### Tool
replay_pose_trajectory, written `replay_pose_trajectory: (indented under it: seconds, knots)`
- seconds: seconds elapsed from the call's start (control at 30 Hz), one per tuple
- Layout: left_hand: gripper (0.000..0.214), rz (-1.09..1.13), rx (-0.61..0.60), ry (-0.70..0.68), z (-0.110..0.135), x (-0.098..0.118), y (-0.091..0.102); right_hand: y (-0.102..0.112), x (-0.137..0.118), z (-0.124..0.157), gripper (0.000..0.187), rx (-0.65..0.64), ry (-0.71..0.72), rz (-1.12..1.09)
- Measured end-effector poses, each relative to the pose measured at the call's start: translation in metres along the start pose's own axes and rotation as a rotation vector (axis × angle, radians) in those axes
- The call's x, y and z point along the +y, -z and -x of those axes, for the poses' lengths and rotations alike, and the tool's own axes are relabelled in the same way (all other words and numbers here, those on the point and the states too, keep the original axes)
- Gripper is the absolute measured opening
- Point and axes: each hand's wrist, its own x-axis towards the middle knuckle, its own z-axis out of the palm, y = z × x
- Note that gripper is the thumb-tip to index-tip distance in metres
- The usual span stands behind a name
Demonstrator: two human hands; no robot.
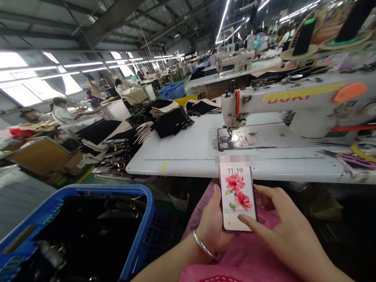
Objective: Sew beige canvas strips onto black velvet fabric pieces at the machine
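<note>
A smartphone (pixel 235 193) is upright in front of me, its lit screen showing 11:19 and red flowers. Wrapped around its left side and lower back is my left hand (pixel 210 219), with a silver bangle at the wrist. My right hand (pixel 283 220) closes about the phone's right edge, thumb over the lower screen and index finger by the upper side. Some right-hand fingers are hidden behind the phone. Just beyond the phone, the white sewing table (pixel 188 147) carries an industrial sewing machine (pixel 267 104) with its needle area lit.
At left stands a blue plastic basket (pixel 147 213) filled with black pieces. Stacked black and beige pieces (pixel 113 136) lie beside the table's left end. Purple-handled scissors (pixel 357 158) rest at the right. Thread cones (pixel 305 38) stand behind the machine. Other people sit farther back at left.
</note>
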Motion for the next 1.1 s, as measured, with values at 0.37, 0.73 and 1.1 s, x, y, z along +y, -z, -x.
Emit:
replay_pose_trajectory:
  seconds: [0.37,0.73,1.1]
  knots:
    - [0.072,0.122,0.037,0.042,-0.014,0.0,0.017,0.009,0.018,-0.008,0.034,0.121,0.412,0.022]
    - [0.077,0.143,0.007,0.113,-0.021,0.013,0.026,0.002,0.018,-0.019,0.029,0.013,0.622,0.029]
    - [0.077,0.159,0.005,0.092,-0.026,0.015,0.039,-0.006,0.028,-0.026,0.029,0.021,0.555,0.063]
